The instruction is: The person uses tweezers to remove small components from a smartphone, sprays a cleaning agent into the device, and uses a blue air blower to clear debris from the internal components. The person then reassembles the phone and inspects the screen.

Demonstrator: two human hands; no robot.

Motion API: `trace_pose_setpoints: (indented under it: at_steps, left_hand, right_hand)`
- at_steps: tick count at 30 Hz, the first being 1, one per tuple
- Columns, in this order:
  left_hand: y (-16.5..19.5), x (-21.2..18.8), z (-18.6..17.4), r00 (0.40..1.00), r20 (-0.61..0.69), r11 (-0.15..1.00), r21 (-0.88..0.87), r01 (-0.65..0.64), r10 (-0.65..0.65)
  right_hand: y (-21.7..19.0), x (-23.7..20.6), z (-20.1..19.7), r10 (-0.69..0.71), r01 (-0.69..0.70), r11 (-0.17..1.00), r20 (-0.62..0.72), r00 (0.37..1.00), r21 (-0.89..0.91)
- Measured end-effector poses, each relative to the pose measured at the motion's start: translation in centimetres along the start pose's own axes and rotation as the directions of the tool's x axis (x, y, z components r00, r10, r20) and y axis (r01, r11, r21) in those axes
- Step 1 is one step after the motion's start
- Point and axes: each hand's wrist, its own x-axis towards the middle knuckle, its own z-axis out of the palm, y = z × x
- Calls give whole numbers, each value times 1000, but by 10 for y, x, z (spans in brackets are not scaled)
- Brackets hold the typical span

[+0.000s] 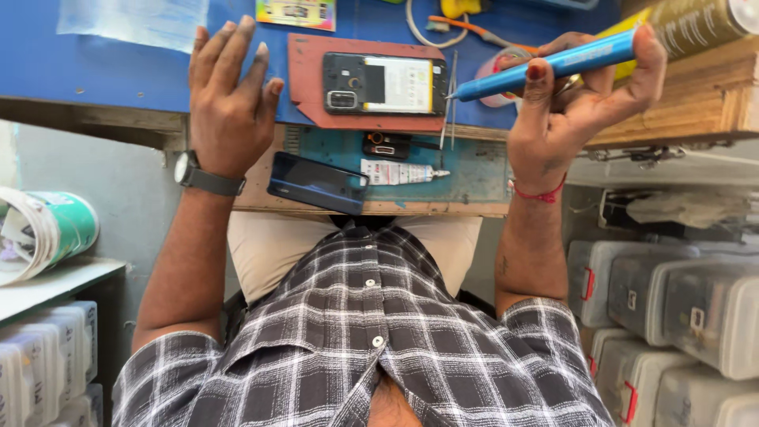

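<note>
Phone [385, 84] lies opened, back cover off, on the red mat [304, 75] mid-worktop; blue back cover [318, 183] sits at the near edge. Right hand [563, 111] pinches a blue screwdriver [545, 67], tip just beside the phone's right edge; left hand [228, 95] is spread, empty, resting left of the mat. Reassembly looks not yet done.

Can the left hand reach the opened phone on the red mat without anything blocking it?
Probably yes. The left hand hovers open and empty just beside the opened phone on the red mat, with only bare blue desk between them.

Open gap between hand [229, 103] and phone [385, 84]
</note>
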Motion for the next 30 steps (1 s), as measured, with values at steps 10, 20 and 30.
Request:
trace_pose_setpoints:
  at_steps: [10, 20, 30]
  left_hand:
    - [44, 70, 21, 927, 333, 940, -338, -55, 174]
    - [26, 57, 6, 931, 317, 941, -330, -73, 183]
    - [32, 51, 9, 949, 276, 952, -297, -67, 153]
  right_hand:
    - [5, -21, 5, 11, -12, 1000, -43, 999, -11]
    - [0, -17, 20, -18, 18, 1000, 21, 1000, 26]
    - [5, -22, 23, -3, 2, 1000, 33, 999, 25]
